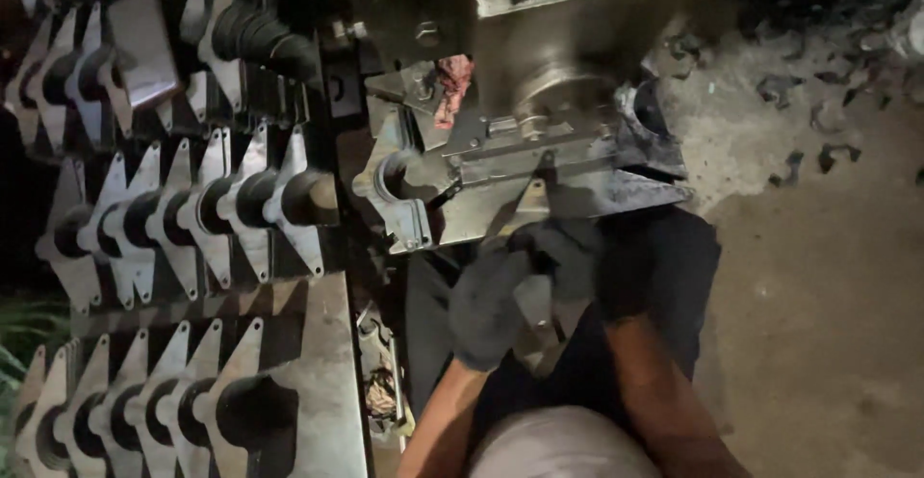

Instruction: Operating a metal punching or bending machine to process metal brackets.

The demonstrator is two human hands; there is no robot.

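Metal plate (532,297), flat and pale, sits between your two gloved hands just below the press (539,83); only a sliver shows, so its long axis is hard to read, though the visible strip runs roughly up and down, its upper end toward the press bed. Your left hand (486,305) is curled around its left edge, fingers closed on it. Your right hand (577,257) is closed over its upper right part (the dark glove blends into shadow, so the exact grip is unclear). Directly above the plate, a stamped bracket (404,184) with a round collar lies on the press bed, left of the ram. A red rag (452,88) hangs higher on the press. Left of the press, rows of stacked stamped brackets (192,208) crowd the bench, close beside your left forearm. Right of the press, scrap trimmings (818,103) litter the concrete floor (828,324).
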